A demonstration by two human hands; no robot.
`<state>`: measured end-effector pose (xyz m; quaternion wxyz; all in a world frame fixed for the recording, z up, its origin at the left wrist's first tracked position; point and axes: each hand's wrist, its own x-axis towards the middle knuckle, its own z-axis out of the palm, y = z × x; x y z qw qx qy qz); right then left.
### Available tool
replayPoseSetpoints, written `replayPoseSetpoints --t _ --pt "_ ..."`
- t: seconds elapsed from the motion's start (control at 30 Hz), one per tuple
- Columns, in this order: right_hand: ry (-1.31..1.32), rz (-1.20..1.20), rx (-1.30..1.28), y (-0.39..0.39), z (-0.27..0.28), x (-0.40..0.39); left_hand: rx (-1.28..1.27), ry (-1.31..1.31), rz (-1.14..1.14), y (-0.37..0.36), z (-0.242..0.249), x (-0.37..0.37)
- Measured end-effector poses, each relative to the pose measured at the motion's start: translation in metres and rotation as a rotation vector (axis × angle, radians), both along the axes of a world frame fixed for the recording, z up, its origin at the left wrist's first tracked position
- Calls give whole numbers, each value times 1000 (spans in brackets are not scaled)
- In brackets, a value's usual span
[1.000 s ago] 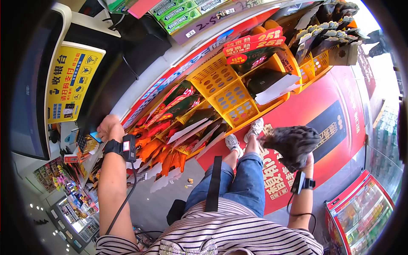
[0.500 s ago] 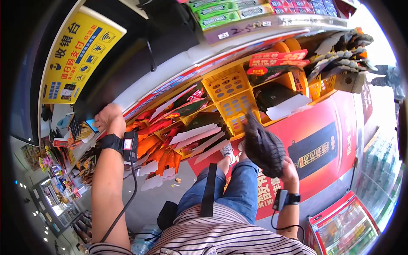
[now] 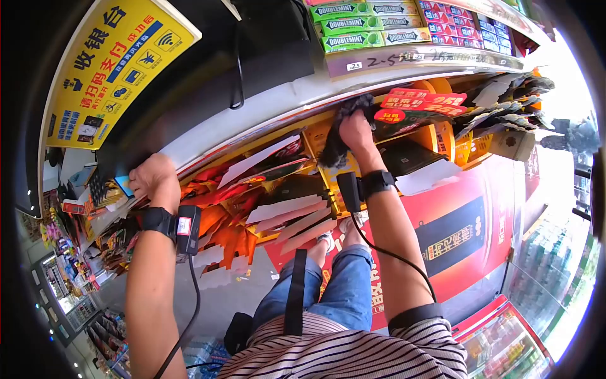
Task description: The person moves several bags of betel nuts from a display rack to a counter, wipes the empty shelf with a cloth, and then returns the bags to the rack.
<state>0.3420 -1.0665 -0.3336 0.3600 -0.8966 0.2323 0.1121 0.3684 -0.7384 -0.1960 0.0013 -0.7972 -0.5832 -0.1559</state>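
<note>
Over yellow rack [image 3: 314, 142], by desk [image 3: 278, 101] edge: right hand [image 3: 358, 136] has grip closed on dark cloth [image 3: 334, 148]. Left hand [image 3: 151, 177] at desk edge, its grip unclear. Loose cloth could catch nearby red signs [image 3: 416, 101], bending them.

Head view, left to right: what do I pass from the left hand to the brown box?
Left hand, orange packets, right hand holding the dark cloth, red signs, brown box.

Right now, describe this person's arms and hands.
The left hand and right hand are ungloved. Each wears a black wrist strap with a dark box and black cable; the left box bears a white label with reddish marks. The right sleeve is short, striped and dark-cuffed.
</note>
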Motion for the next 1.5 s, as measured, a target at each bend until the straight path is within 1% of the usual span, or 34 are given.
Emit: replayPoseSetpoints --t 0.1,0.13,0.23,0.27,0.3,0.37,0.47,0.57,0.6,0.8,0.93,1.03,1.1,1.2,1.3,1.33,1.43,1.47,1.5 --pt "-41 -142 15 17 -7 2 7 -1 -7 7 -2 -1" --pt "-43 -154 28 19 -1 -3 12 -2 -7 9 -4 0" --pt "11 -102 112 30 -8 -7 24 1 5 11 -8 2" --pt "-2 13 66 46 -12 -15 23 -1 16 10 -8 3" --pt "23 49 147 51 -3 -20 13 3 10 8 -6 2" --pt "40 218 141 52 -7 -27 -5 11 -8 3 -2 0" --pt "42 450 60 32 3 -27 -26 3 -22 4 1 -1" --pt "-9 632 -129 24 0 -31 -58 -8 -62 -6 8 -5" --pt "-83 606 -197 22 2 -32 -27 -26 -31 -2 4 -2" --pt "-17 410 -302 22 -2 -33 17 33 7 1 2 1" --pt "-89 598 -155 33 -2 -29 25 4 58 3 -1 3" --pt "-72 722 -124 41 9 -20 85 0 65 3 -2 3" --pt "-56 762 -188 39 4 -20 73 1 54 0 -2 1" --pt "53 708 -319 31 4 -21 -21 -32 21 -2 4 0" --pt "73 421 -356 15 -2 -29 -5 -17 23 -1 3 0" --pt "29 295 -326 9 -5 -29 -1 -8 34 0 3 0" --pt "191 137 -299 1 -2 -22 -18 15 30 -4 8 0" --pt "190 52 -253 9 -2 -18 -12 18 26 -5 8 1" --pt "170 33 -302 17 -1 -15 -1 22 26 -4 7 0"
